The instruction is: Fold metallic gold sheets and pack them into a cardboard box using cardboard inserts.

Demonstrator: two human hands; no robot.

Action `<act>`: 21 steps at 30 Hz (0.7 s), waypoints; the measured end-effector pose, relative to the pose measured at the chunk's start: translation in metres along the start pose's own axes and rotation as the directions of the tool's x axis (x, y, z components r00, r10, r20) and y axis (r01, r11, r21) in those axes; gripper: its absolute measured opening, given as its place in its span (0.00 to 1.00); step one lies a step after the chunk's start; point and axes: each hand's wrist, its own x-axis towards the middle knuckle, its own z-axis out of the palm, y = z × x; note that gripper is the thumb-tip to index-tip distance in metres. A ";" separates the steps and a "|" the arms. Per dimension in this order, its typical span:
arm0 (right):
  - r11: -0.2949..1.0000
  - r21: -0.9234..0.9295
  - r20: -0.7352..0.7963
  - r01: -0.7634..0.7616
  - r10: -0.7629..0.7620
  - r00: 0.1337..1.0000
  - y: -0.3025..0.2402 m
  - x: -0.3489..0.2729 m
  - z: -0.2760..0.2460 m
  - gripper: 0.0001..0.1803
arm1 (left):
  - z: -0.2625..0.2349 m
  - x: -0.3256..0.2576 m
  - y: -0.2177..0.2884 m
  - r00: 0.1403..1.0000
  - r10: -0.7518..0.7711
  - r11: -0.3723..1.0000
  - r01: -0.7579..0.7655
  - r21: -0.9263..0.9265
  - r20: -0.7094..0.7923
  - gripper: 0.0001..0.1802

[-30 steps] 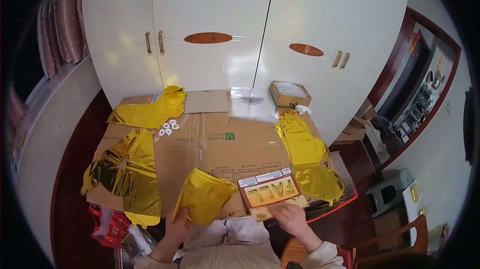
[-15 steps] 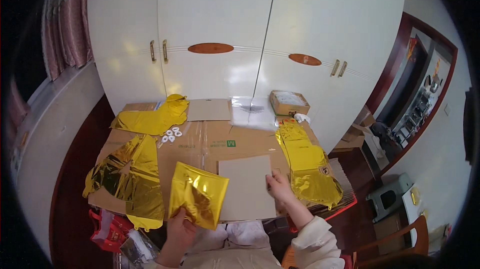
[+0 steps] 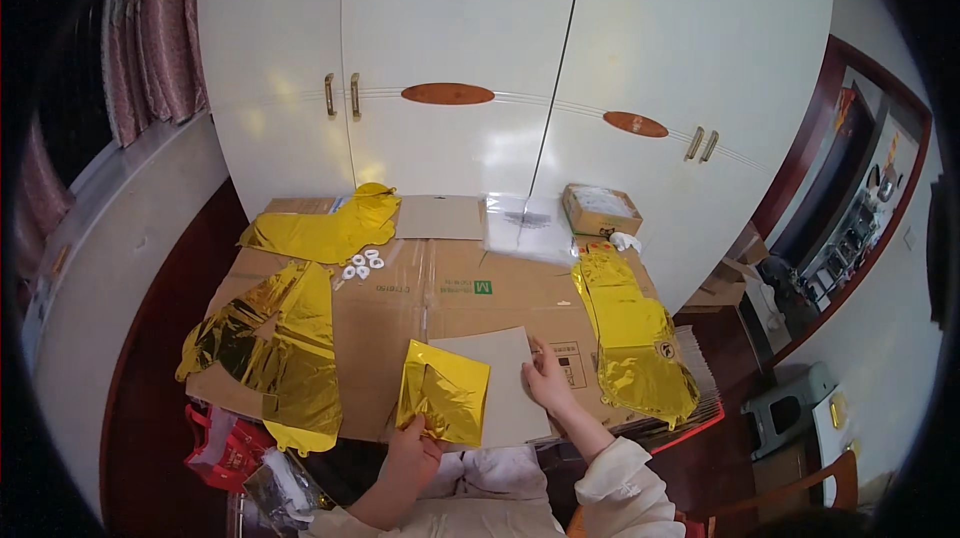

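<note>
A folded gold foil balloon (image 3: 446, 390) is pinched at its lower edge by my left hand (image 3: 413, 458). It overlaps the left part of a flat beige cardboard sheet (image 3: 512, 408). The fingers of my right hand (image 3: 548, 378) are closed on that sheet's right edge. Several more flat gold foil balloons lie around: one (image 3: 300, 363) at the left, another (image 3: 325, 228) at the far left, and some (image 3: 640, 348) stacked at the right. Part of the sheet is hidden behind the folded balloon.
Opened brown cardboard (image 3: 385, 338) covers the table. Small white rings (image 3: 362, 265) lie far left of centre. Clear plastic bags (image 3: 525, 228) and a small filled box (image 3: 602, 210) sit at the back. A red bag (image 3: 228, 448) hangs near left; a grey stool (image 3: 790, 413) stands right.
My left hand has brought the folded balloon rightward over the cardboard sheet. The sheet has shifted left and turned slightly with my right hand at its edge. The whole view has shifted a little.
</note>
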 end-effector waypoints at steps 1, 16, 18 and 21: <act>0.999 -0.029 -0.008 0.041 -0.041 0.999 0.007 -0.002 0.000 0.29 | -0.002 0.004 -0.004 1.000 -0.013 0.999 0.012 -0.029 -0.006 0.13; 0.755 -0.429 0.457 0.497 -0.293 0.840 -0.028 -0.027 -0.002 0.29 | 0.020 0.013 -0.063 0.992 -0.124 0.978 0.128 -0.163 0.033 0.20; 0.801 -0.344 0.409 0.490 -0.341 0.846 -0.022 -0.026 -0.003 0.28 | 0.030 0.008 -0.066 0.993 -0.113 0.982 0.118 -0.147 0.044 0.20; 0.823 -0.307 0.350 0.479 -0.370 0.861 -0.012 -0.024 -0.005 0.26 | 0.031 0.014 -0.072 0.987 -0.145 0.980 0.153 -0.125 0.075 0.19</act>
